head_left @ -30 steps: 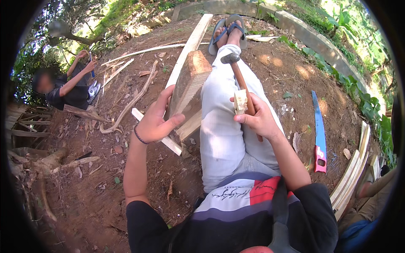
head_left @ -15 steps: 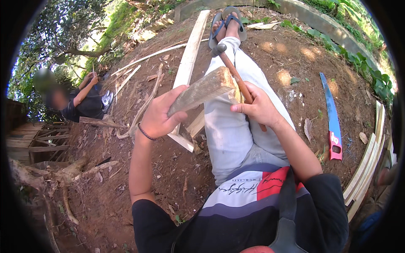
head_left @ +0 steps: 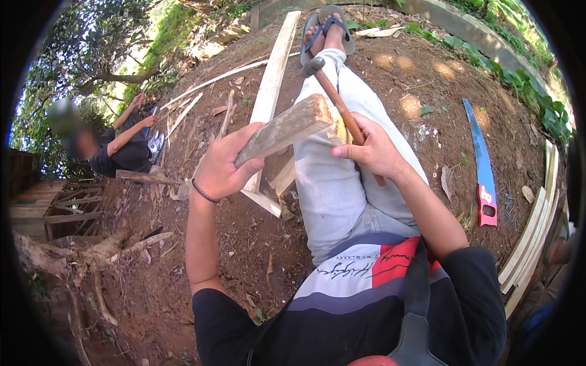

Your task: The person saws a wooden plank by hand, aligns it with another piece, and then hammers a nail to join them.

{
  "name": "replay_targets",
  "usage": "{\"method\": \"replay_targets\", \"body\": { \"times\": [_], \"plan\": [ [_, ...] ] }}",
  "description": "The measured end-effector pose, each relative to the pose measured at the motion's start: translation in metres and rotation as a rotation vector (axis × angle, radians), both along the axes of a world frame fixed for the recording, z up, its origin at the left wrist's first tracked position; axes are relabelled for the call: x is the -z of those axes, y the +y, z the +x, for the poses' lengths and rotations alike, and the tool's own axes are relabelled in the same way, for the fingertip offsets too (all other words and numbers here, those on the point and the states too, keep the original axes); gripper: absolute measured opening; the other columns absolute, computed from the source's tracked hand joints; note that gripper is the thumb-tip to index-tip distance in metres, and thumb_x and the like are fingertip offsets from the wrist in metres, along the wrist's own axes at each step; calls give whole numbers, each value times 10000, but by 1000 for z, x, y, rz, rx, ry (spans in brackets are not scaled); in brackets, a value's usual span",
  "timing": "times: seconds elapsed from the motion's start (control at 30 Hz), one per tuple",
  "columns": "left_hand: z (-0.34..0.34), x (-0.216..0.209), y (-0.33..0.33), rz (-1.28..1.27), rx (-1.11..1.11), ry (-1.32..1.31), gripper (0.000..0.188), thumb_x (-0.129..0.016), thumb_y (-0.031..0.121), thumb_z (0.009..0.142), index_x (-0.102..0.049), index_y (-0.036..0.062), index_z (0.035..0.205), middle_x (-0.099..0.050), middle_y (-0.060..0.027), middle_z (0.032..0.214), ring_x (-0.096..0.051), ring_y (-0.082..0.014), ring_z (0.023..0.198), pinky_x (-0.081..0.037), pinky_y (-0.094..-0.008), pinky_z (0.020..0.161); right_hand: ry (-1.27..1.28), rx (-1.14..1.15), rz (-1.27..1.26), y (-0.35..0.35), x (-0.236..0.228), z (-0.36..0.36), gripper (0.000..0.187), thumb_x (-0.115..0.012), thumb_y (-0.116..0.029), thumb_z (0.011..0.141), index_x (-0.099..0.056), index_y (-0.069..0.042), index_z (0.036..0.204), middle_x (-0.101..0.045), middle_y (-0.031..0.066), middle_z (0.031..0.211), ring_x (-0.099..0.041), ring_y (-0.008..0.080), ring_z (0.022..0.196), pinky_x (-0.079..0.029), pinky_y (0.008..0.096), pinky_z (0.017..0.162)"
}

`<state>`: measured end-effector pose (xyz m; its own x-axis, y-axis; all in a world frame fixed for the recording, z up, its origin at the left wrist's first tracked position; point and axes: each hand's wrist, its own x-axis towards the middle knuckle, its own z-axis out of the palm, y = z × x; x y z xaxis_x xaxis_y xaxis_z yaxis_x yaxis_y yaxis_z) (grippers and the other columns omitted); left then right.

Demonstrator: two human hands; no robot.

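Note:
My left hand (head_left: 227, 160) is closed around the rear end of a short, weathered wood block (head_left: 285, 129), holding it tilted above my legs. At its far right end the block shows a raw, splintered, yellowish face. My right hand (head_left: 371, 148) grips the brown wooden handle of a hammer (head_left: 342, 105), whose dark metal head points away from me, toward my feet. The hammer handle passes close beside the block's broken end; whether they touch I cannot tell. Under the block my outstretched legs (head_left: 332, 201) lie in light trousers.
A long pale plank (head_left: 274, 73) lies left of my legs, beside a short wood offcut (head_left: 283, 178). On the right rest a handsaw (head_left: 479, 158) with a red handle, scattered nails (head_left: 506, 209) and stacked wood strips (head_left: 528, 241). Another person (head_left: 125, 143) sits at far left.
The block and my left hand have shifted slightly left. My right hand still holds the hammer in nearly the same place. The other person's arms have moved apart.

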<state>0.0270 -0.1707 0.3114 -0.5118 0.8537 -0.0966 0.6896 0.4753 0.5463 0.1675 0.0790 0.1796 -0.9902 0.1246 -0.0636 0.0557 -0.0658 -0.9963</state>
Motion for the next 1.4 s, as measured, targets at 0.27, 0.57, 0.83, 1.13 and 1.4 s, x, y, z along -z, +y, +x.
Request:
{"method": "replay_targets", "body": {
  "times": [0.27,0.57,0.83,1.13,1.4],
  "plan": [
    [3,-17,7,-18,70,277,582,-697,447,826,-560,120,1288,-659,-146,939,-655,-348,829,-520,-393,722,37,11,-20,-2,4,-1,574,-844,-312,727,-573,-21,1141,-481,-27,799,-459,98,738,-401,249,659],
    [4,-37,13,-111,104,428,620,-736,445,775,-568,140,1288,-601,-120,800,-608,-314,690,-492,-385,620,-114,-44,-36,3,-17,5,548,-817,-267,758,-573,-6,1174,-598,62,926,-562,172,873,-469,330,785],
    [-1,-37,16,-70,167,478,592,-696,475,809,-570,131,1274,-577,-114,750,-593,-304,678,-483,-390,609,84,105,181,31,-44,31,310,-612,-190,913,-551,5,1147,-571,98,921,-575,199,821,-465,327,730],
    [10,-48,12,-270,89,453,634,-745,345,791,-534,61,1317,-657,-184,1135,-637,-369,1009,-509,-394,847,158,-80,821,98,-154,72,403,-496,-331,1003,-553,13,1204,-525,39,793,-478,103,692,-402,260,628],
    [8,-38,7,-82,140,567,602,-635,543,841,-572,139,1283,-624,-152,754,-641,-352,732,-512,-423,660,314,120,648,80,-189,78,376,-370,-332,1056,-512,-38,1241,-405,-79,685,-306,-8,462,-219,183,420]
  ]
}}
